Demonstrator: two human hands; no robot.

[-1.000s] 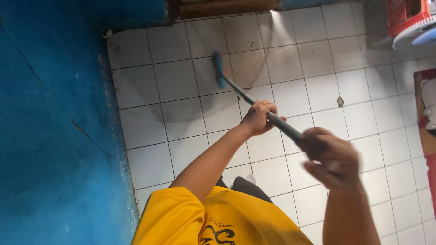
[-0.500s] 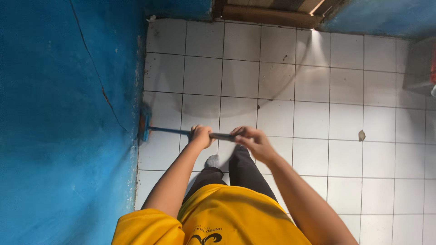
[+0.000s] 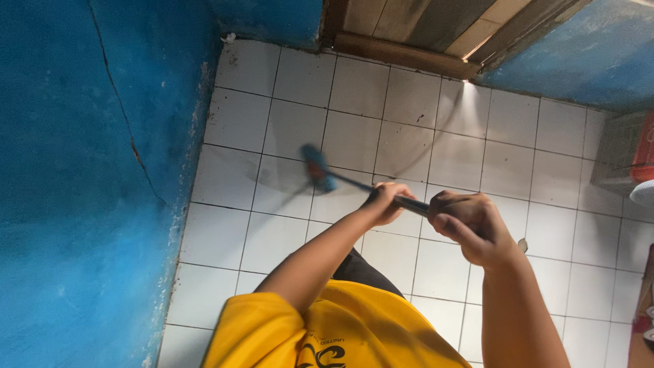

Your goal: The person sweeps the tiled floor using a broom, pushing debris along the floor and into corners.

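The left hand [image 3: 385,202] is wrapped tight around the thin dark metal handle [image 3: 409,202] of a long mop. The right hand [image 3: 475,227] grips the same handle nearer the body, fingers curled shut. The blurry blue mop head [image 3: 317,168] is over the white square floor tiles [image 3: 238,116], near the cracked blue painted wall [image 3: 82,177]. A brown wooden door [image 3: 415,24] stands at the far end.
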